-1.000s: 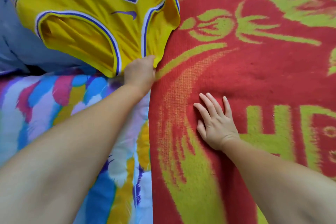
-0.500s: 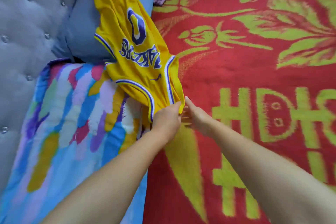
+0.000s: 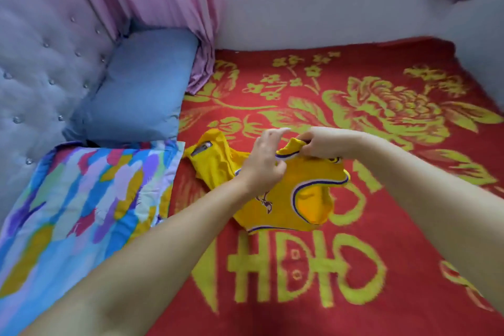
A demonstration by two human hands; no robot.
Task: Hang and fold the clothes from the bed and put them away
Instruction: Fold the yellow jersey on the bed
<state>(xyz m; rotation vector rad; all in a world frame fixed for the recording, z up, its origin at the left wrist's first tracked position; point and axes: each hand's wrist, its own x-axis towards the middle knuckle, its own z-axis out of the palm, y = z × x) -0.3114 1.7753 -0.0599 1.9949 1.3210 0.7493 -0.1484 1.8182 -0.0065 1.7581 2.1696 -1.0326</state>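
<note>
Red blanket [image 3: 354, 267] with yellow-green flowers covers most of the bed, and big yellow-green letters are woven in it near the person; they look like "HDIO", but I cannot read them with certainty. At the left side lies a quilt [image 3: 68, 199] with many colour patches, and behind it a blue pillow [image 3: 141, 84] leans on a grey tufted headboard [image 3: 41, 63]. A pink curtain [image 3: 169, 3] hangs in the corner beside a white wall [image 3: 327, 3].

On the blanket, about in the middle, lies a yellow jersey [image 3: 275, 207] with purple and white trim. It is crumpled, with one armhole open to the right. A small dark label shows at its far left end, too blurred to read, and a small purple mark near the left wrist is also not legible.

The right hand [image 3: 324, 144] pinches a strap of the jersey with curled fingers and lifts it a little. The left hand [image 3: 266, 163] is over the jersey beside the same strap; its fingers are partly bent, the forefinger pointing up, and I cannot tell if it holds the cloth.
</note>
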